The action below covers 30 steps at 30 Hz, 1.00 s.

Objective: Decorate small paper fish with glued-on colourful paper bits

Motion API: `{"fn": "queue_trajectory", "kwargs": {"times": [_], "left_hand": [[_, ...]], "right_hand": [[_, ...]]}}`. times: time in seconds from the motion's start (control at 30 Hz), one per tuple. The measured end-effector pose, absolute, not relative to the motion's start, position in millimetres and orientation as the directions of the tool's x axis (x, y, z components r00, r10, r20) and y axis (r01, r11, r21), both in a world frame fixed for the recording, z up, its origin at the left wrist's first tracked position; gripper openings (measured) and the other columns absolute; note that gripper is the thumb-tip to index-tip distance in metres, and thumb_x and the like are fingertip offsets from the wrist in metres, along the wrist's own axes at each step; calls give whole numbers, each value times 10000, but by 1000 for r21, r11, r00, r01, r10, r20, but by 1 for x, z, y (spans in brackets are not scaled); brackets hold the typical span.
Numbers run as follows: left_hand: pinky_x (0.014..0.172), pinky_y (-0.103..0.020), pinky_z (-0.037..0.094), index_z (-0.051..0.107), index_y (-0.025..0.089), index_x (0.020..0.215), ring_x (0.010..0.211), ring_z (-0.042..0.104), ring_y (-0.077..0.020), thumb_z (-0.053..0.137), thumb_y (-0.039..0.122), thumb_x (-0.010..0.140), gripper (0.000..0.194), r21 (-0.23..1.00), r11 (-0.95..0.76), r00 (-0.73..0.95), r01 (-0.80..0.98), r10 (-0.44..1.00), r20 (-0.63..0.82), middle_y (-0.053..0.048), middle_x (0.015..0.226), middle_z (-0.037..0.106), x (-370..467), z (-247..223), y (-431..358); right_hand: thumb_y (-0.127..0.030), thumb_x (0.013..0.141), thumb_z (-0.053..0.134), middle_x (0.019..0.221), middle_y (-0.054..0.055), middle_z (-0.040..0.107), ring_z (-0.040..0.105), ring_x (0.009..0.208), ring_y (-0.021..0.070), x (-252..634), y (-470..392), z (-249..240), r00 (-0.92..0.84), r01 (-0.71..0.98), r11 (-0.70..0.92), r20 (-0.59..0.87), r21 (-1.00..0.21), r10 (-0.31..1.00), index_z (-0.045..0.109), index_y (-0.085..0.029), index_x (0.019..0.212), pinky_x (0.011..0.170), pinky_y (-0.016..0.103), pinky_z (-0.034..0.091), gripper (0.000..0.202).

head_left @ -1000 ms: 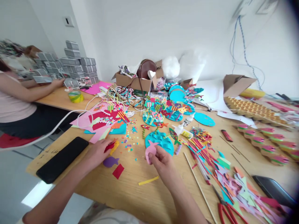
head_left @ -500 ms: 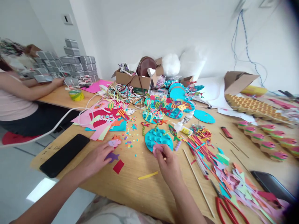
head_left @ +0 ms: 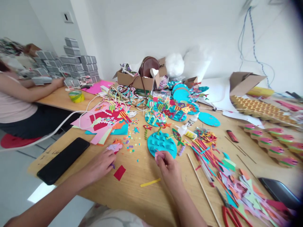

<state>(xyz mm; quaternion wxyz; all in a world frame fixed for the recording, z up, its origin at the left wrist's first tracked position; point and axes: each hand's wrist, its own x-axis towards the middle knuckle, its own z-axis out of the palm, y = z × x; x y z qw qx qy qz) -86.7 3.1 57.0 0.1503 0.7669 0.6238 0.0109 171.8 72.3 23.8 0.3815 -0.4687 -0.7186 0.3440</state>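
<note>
My left hand (head_left: 104, 164) is low over the table, fingers closed on a purple paper piece (head_left: 113, 165) that shows just past the fingertips. Pink and orange paper cut-outs (head_left: 115, 146) lie against its far side. Pinched in my right hand (head_left: 169, 167) is a small pink paper piece (head_left: 159, 155), held at the near edge of a round turquoise board (head_left: 162, 144) with raised curved scales. A red paper rectangle (head_left: 119, 172) and a yellow strip (head_left: 150, 182) lie between my hands. Small paper dots (head_left: 130, 146) are scattered beyond them.
A black phone (head_left: 63, 160) lies left. To the right are a wooden stick (head_left: 203, 189), red-handled pliers (head_left: 233, 212) and paper scraps (head_left: 248, 192). Glue bottles (head_left: 189, 133) and decorated turquoise boards (head_left: 155, 116) stand behind. At far left a person (head_left: 19, 97) handles grey boxes (head_left: 73, 64).
My left hand has moved slightly left and nearer, now covering most of the purple paper piece. My right hand keeps its pinch at the turquoise board. The view has shifted slightly.
</note>
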Motion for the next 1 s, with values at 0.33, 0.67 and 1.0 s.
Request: {"fn": "queue_trajectory", "kwargs": {"times": [0.33,0.67,1.0], "left_hand": [[691,-251,419,514,202,850,775,577,-165,441,268,807,108,517,88,-29,851,992,-121,-2,833,613,-103,64,35],[832,-300,416,578,188,856,922,533,-186,490,138,789,122,380,-284,363,880,919,-153,-39,942,579,-68,57,9],[685,-254,451,560,186,873,751,552,-144,439,179,802,140,724,-201,301,660,954,-10,-20,828,583,-38,58,30]], "right_hand": [[-315,843,434,606,4,570,506,540,129,170,71,17,-286,445,313,199,-839,938,561,-172,789,503,229,372,199],[-322,833,455,598,-9,566,498,526,126,173,68,26,-195,462,276,207,-843,959,552,-180,839,496,230,365,172],[-344,799,527,655,4,579,489,585,123,177,79,32,-188,36,100,92,-994,978,589,-183,689,528,233,373,205]]}}
